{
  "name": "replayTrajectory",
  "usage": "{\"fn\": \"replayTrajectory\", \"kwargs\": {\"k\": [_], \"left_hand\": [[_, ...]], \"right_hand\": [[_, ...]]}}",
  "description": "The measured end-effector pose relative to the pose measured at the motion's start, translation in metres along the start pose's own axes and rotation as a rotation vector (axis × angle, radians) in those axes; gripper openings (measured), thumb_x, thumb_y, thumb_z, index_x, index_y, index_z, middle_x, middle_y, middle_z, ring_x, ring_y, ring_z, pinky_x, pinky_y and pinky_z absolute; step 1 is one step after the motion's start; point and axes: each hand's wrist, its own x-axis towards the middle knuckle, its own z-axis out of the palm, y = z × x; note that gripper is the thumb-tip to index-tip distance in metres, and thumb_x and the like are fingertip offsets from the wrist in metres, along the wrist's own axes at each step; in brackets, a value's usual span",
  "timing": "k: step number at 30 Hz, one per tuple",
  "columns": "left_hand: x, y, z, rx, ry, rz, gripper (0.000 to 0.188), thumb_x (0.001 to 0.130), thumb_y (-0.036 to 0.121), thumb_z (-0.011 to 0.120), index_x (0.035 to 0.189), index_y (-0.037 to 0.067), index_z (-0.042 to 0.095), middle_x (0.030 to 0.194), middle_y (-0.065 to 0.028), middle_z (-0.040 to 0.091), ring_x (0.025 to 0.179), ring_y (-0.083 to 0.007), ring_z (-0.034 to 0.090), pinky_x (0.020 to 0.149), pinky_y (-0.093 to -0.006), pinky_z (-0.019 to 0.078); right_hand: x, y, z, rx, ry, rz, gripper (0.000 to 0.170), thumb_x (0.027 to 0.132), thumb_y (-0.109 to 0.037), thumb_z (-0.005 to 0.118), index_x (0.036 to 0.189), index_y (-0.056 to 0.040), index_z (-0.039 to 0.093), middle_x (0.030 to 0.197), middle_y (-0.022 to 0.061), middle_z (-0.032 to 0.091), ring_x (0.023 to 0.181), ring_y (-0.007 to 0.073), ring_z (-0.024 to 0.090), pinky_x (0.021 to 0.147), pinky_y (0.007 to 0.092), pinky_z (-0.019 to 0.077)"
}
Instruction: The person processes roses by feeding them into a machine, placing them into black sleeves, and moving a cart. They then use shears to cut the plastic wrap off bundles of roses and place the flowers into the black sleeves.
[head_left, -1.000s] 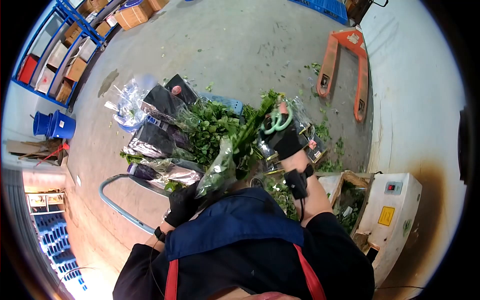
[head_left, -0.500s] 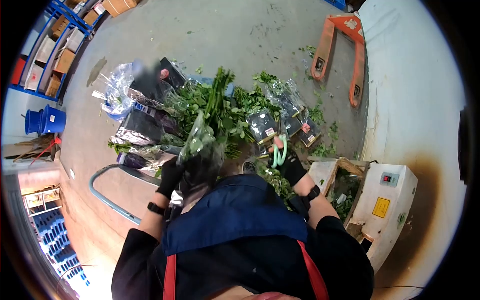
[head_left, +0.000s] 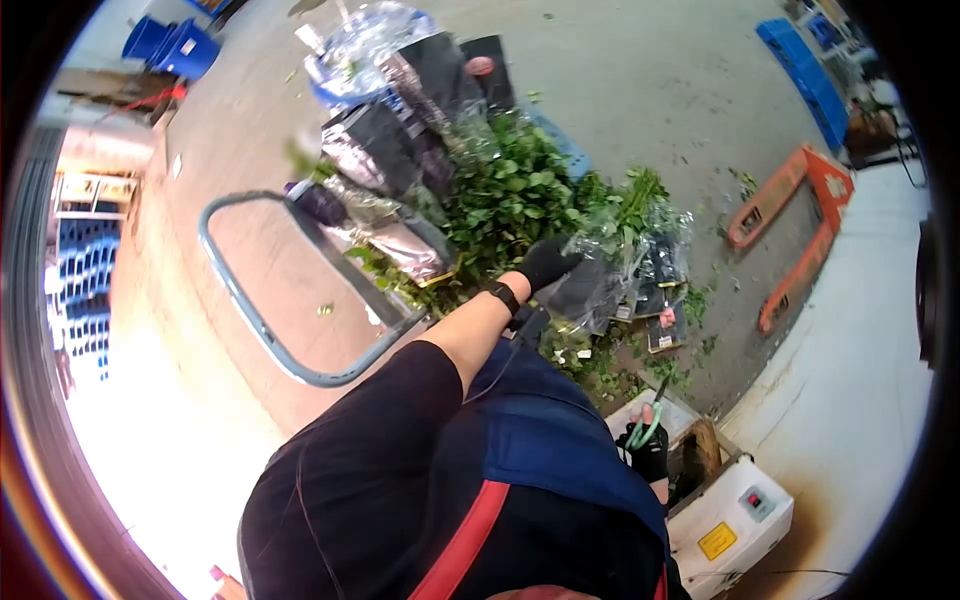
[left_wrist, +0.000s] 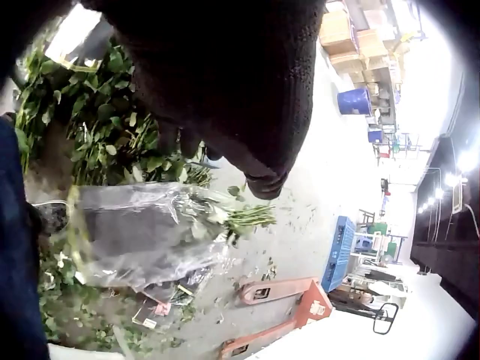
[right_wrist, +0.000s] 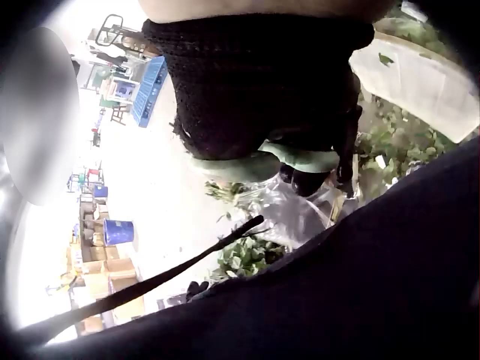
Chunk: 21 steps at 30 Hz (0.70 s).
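My left hand (head_left: 548, 263), in a black glove, reaches across to the right-hand pile. Its fingers are extended beside a stem bunch in a clear plastic and dark sleeve (head_left: 580, 290). In the left wrist view this wrapped bunch (left_wrist: 127, 232) lies below the hand, its cut stems sticking out of the plastic. Low at my right side, my gloved right hand (head_left: 650, 455) holds scissors (head_left: 642, 430) by their pale green loop handles, dark blades pointing up and away. The right wrist view shows the green handles (right_wrist: 300, 157) around the gloved fingers.
Loose leafy stems (head_left: 510, 185) lie between the two piles. Dark-sleeved bunches (head_left: 375, 150) are stacked to the left, beside a grey tubular handle (head_left: 270, 350). At right stand a white machine (head_left: 735, 520) and an orange pallet jack (head_left: 800, 220). Leaf scraps litter the floor.
My left hand has carried the wrapped bunch from the left across to the right-hand pile, where it now lies. The right hand has drawn back and down with the scissors; the view has turned.
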Motion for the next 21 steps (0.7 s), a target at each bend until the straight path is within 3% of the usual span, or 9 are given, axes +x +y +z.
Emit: {"fn": "replayTrajectory", "kwargs": {"k": [3,6,7,9,10,13,15,19,21], "left_hand": [[-0.027,-0.037,-0.03,0.203,-0.093,0.009,0.057,0.079,0.048,0.062,0.12,0.01,0.057,0.119,-0.0201,0.057,0.109,-0.0334,0.056,0.09,-0.0408,0.0443],[-0.035,-0.151,-0.06,0.827,0.142,0.184,0.044,0.071,0.04,0.066,0.107,0.016,0.062,0.092,-0.0103,0.066,0.088,-0.0296,0.062,0.072,-0.0429,0.0494],[-0.057,-0.151,-0.098,0.652,0.201,0.214,0.036,0.067,0.033,0.065,0.1,0.016,0.063,0.081,-0.0077,0.064,0.078,-0.0262,0.063,0.061,-0.0424,0.0481],[-0.076,-0.186,-0.148,0.942,0.31,0.162,0.037,0.067,0.033,0.066,0.1,0.015,0.063,0.087,-0.009,0.066,0.082,-0.0272,0.063,0.063,-0.0431,0.0478],[-0.079,-0.189,-0.175,0.951,0.179,-0.073,0.04,0.068,0.034,0.067,0.103,0.015,0.063,0.092,-0.0094,0.066,0.085,-0.0294,0.063,0.066,-0.0422,0.0482],[-0.082,-0.218,-0.234,0.392,0.554,-0.463,0.059,0.072,0.044,0.069,0.111,0.0,0.06,0.104,-0.0201,0.064,0.095,-0.0317,0.062,0.079,-0.0417,0.0487],[-0.08,-0.223,-0.267,0.05,0.6,-0.522,0.072,0.073,0.051,0.069,0.109,-0.01,0.057,0.105,-0.0253,0.063,0.097,-0.0292,0.063,0.08,-0.0398,0.0482],[-0.003,-0.396,-0.242,-0.114,0.593,-0.241,0.075,0.076,0.051,0.068,0.115,-0.011,0.053,0.109,-0.0237,0.061,0.092,-0.0283,0.063,0.079,-0.0369,0.048],[-0.007,-0.297,-0.263,-0.06,0.436,-0.69,0.075,0.076,0.05,0.067,0.119,-0.01,0.05,0.113,-0.0221,0.06,0.095,-0.0297,0.062,0.08,-0.0376,0.0476]], "right_hand": [[0.004,-0.001,0.012,-0.071,0.026,0.047,0.05,0.076,-0.046,0.071,0.084,0.0012,0.058,0.067,0.0081,0.055,0.05,0.0206,0.056,0.045,0.0328,0.0493],[0.007,0.003,0.036,-0.111,-0.015,0.074,0.048,0.075,-0.045,0.072,0.084,0.001,0.058,0.066,0.008,0.054,0.049,0.0199,0.055,0.044,0.0317,0.0487],[0.006,0.002,0.048,-0.121,-0.04,0.066,0.048,0.075,-0.044,0.073,0.083,0.0009,0.058,0.066,0.008,0.054,0.049,0.0199,0.055,0.044,0.0314,0.0485],[-0.001,-0.004,0.077,-0.165,-0.056,0.042,0.047,0.075,-0.043,0.073,0.083,0.0008,0.059,0.066,0.0079,0.054,0.049,0.0198,0.055,0.043,0.0309,0.0481],[-0.009,-0.01,0.095,-0.199,-0.045,0.021,0.047,0.076,-0.043,0.072,0.082,0.0008,0.059,0.065,0.0078,0.054,0.049,0.0197,0.055,0.042,0.0306,0.0479],[-0.01,-0.004,0.123,-0.343,-0.054,-0.045,0.046,0.077,-0.043,0.071,0.082,0.001,0.059,0.065,0.0083,0.056,0.051,0.0198,0.058,0.043,0.0316,0.0491],[-0.009,0.002,0.137,-0.432,-0.083,-0.068,0.046,0.077,-0.044,0.07,0.083,0.0011,0.059,0.067,0.0088,0.057,0.052,0.0201,0.059,0.043,0.0321,0.0501],[-0.023,0.011,0.165,-0.477,-0.063,0.055,0.045,0.078,-0.042,0.071,0.081,0.0011,0.058,0.069,0.0102,0.06,0.054,0.0192,0.06,0.046,0.0312,0.0525],[-0.028,0.018,0.173,-0.572,-0.073,0.039,0.047,0.078,-0.046,0.07,0.077,0.0001,0.059,0.065,0.0079,0.061,0.053,0.0192,0.062,0.046,0.0307,0.0529]]}}
